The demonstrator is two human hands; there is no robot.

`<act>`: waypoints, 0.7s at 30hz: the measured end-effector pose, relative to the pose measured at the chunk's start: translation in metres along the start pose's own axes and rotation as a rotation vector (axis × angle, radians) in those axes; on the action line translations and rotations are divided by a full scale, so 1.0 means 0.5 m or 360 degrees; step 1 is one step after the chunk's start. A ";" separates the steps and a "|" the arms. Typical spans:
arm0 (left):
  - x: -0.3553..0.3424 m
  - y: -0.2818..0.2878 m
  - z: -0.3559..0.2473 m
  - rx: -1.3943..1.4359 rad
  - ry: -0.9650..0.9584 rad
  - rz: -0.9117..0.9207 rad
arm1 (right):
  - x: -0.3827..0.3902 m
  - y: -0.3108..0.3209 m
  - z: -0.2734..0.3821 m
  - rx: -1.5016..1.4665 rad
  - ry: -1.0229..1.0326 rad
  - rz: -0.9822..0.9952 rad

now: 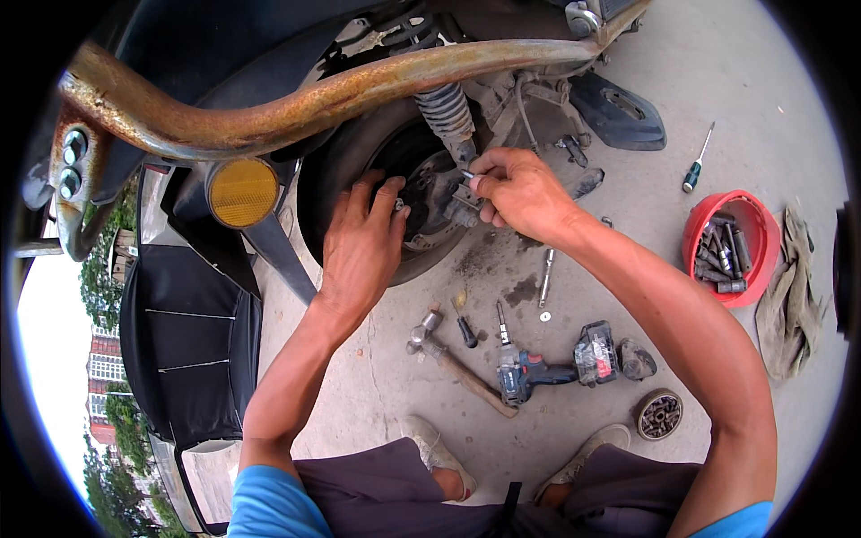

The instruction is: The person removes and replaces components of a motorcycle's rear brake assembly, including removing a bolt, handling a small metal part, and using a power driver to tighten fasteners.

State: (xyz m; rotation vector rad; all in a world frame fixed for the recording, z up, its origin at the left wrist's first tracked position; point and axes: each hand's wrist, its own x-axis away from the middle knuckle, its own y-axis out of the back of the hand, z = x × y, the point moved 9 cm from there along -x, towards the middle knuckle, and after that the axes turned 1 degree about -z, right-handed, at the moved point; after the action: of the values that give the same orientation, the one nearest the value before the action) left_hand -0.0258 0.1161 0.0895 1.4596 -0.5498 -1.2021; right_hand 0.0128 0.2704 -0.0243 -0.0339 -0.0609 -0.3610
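Note:
My left hand (363, 233) reaches into the black wheel (318, 224) at its hub, fingers bent around a small silver part (399, 205) that is partly hidden. My right hand (520, 193) is closed on a thin metal piece (468, 175) beside the bracket (462, 208) at the foot of the coiled shock absorber (439, 112). A brake disc shows behind my fingers. A rusty curved metal tube (296, 112) crosses above both hands, with a round amber reflector (242, 193) just below it.
On the concrete lie a hammer (471, 386), a drill (529, 377), screwdrivers (695, 170), a steel bar (547, 278), a round tin of fasteners (659, 397), a red helmet (753, 287) holding sockets, a rag (785, 323) and a black plastic piece (619, 117).

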 end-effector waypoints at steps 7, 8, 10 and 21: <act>-0.032 -0.028 -0.016 -0.0018 -0.0038 0.0020 | 0.006 0.005 -0.003 0.0004 0.0010 0.0021; -0.033 -0.029 -0.018 -0.0016 -0.0041 0.0021 | 0.007 0.007 -0.003 0.0004 0.0009 0.0017; -0.036 -0.034 -0.010 0.0071 0.0061 0.0085 | 0.010 0.010 0.001 0.0090 -0.0010 0.0030; -0.032 -0.056 0.015 0.0049 0.0257 0.0143 | 0.017 -0.013 0.031 0.0403 0.0158 -0.0107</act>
State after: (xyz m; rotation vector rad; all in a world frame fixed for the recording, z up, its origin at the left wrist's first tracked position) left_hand -0.0464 0.1344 0.0707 1.5267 -0.5194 -0.9996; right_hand 0.0179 0.2620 -0.0081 0.2370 -0.0092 -0.4197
